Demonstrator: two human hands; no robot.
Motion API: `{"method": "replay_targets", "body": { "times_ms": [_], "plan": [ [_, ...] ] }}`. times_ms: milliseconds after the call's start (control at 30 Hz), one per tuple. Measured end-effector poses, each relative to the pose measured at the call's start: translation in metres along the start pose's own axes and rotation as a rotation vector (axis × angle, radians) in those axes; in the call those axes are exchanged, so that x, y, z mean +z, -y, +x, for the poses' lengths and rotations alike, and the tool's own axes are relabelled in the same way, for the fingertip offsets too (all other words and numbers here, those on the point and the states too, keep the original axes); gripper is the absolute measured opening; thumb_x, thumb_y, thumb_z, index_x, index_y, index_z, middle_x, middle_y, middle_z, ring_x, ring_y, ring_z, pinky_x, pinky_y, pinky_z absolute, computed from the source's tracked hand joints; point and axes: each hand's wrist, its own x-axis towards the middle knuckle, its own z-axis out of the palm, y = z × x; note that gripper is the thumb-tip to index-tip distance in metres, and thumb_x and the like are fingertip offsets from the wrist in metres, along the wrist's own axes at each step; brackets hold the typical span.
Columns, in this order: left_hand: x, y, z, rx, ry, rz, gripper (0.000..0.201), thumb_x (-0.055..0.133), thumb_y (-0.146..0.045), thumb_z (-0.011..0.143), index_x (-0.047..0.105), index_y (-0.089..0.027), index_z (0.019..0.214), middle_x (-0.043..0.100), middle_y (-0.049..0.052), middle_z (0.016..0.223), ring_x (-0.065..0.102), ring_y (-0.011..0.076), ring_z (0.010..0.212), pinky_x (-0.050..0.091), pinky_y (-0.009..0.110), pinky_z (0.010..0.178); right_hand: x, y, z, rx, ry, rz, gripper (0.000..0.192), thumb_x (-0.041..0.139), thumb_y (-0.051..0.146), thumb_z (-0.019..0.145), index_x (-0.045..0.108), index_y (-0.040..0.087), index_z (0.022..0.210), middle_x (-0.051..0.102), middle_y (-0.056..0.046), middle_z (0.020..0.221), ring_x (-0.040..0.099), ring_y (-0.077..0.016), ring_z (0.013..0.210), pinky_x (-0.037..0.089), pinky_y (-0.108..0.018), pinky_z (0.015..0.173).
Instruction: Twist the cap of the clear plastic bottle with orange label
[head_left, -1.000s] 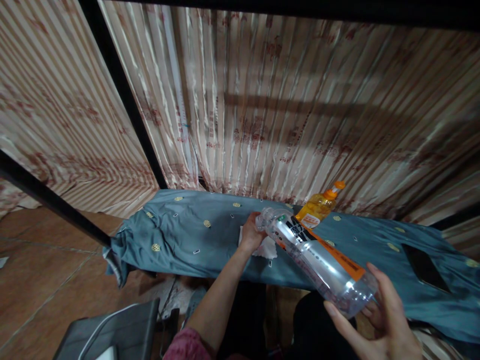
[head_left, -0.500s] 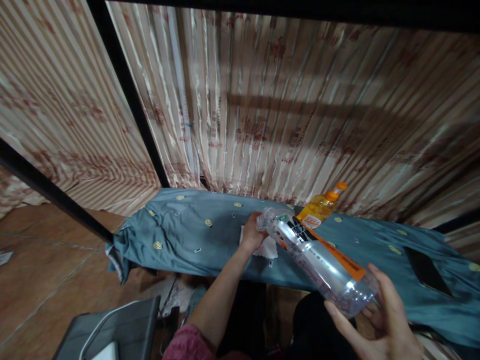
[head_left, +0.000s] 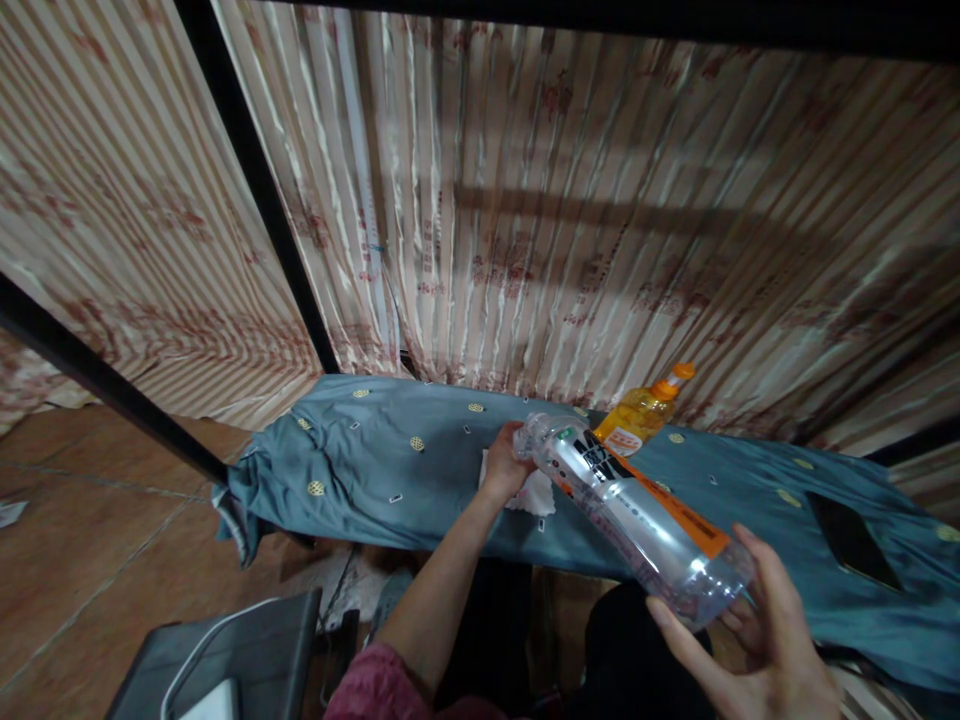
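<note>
My right hand [head_left: 754, 640] grips the base of a clear plastic bottle [head_left: 630, 515] with an orange and black label, held tilted with its neck pointing away to the left. My left hand [head_left: 504, 465] is closed around the bottle's neck end, right above a white crumpled tissue [head_left: 536, 495] that lies on the blue-grey patterned cloth [head_left: 375, 460]. The bottle's cap is hidden by my left fingers.
A yellow bottle [head_left: 637, 415] with an orange cap stands behind the clear one, by the striped curtain [head_left: 562, 220]. A dark phone [head_left: 847, 540] lies on the cloth at right. A black pole [head_left: 112, 390] slants at left; a grey object [head_left: 240, 660] sits by the tiled floor.
Both hands and the bottle have stayed nearly still; only the view has shifted slightly.
</note>
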Motion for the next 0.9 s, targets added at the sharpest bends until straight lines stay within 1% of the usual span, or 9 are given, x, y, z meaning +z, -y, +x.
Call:
{"method": "replay_targets", "body": {
  "times_ms": [167, 333, 500, 633, 767, 900],
  "plan": [
    [0.002, 0.006, 0.002, 0.02, 0.001, 0.01, 0.052, 0.078, -0.006, 0.062, 0.062, -0.018, 0.11, 0.074, 0.005, 0.103, 0.069, 0.0219, 0.097, 0.05, 0.029, 0.086, 0.001, -0.002, -0.001, 0.025, -0.003, -0.002, 0.1, 0.078, 0.057, 0.07, 0.037, 0.022, 0.154, 0.054, -0.015, 0.144, 0.073, -0.0298, 0.093, 0.062, -0.041, 0.077],
    [0.001, 0.006, 0.001, 0.025, 0.006, -0.023, 0.054, 0.079, -0.006, 0.061, 0.061, -0.018, 0.11, 0.074, 0.003, 0.1, 0.07, 0.0206, 0.093, 0.05, 0.028, 0.084, 0.002, -0.006, -0.001, 0.023, 0.008, 0.026, 0.102, 0.079, 0.055, 0.068, 0.037, 0.022, 0.154, 0.059, -0.015, 0.139, 0.073, -0.0278, 0.088, 0.062, -0.04, 0.076],
    [0.002, 0.007, 0.002, 0.012, -0.006, -0.002, 0.053, 0.079, -0.006, 0.061, 0.062, -0.018, 0.11, 0.074, 0.004, 0.101, 0.07, 0.0215, 0.095, 0.05, 0.028, 0.084, 0.001, -0.005, -0.001, 0.006, 0.004, 0.028, 0.1, 0.079, 0.055, 0.069, 0.037, 0.023, 0.154, 0.054, -0.014, 0.145, 0.073, -0.029, 0.092, 0.062, -0.041, 0.079],
    [0.003, 0.009, 0.002, 0.004, -0.006, -0.02, 0.053, 0.079, -0.006, 0.06, 0.062, -0.019, 0.109, 0.074, 0.003, 0.099, 0.07, 0.0212, 0.094, 0.051, 0.029, 0.085, 0.0, -0.004, -0.001, 0.009, 0.009, 0.021, 0.1, 0.078, 0.055, 0.07, 0.036, 0.023, 0.155, 0.054, -0.015, 0.145, 0.073, -0.029, 0.093, 0.062, -0.041, 0.079],
    [0.003, 0.005, 0.002, -0.004, -0.005, -0.055, 0.054, 0.078, -0.004, 0.059, 0.062, -0.019, 0.108, 0.074, 0.002, 0.098, 0.07, 0.0204, 0.092, 0.051, 0.028, 0.083, -0.001, -0.005, 0.0, -0.008, 0.017, 0.007, 0.101, 0.078, 0.055, 0.07, 0.035, 0.023, 0.155, 0.053, -0.014, 0.146, 0.074, -0.0284, 0.091, 0.063, -0.04, 0.078],
    [0.0, -0.002, 0.0, -0.016, -0.005, -0.04, 0.054, 0.078, -0.002, 0.057, 0.062, -0.018, 0.107, 0.075, 0.004, 0.099, 0.071, 0.0207, 0.092, 0.051, 0.028, 0.083, -0.002, -0.004, 0.001, -0.013, 0.017, -0.003, 0.099, 0.078, 0.054, 0.071, 0.035, 0.024, 0.155, 0.051, -0.014, 0.148, 0.074, -0.0286, 0.093, 0.063, -0.039, 0.077]
  ]
}}
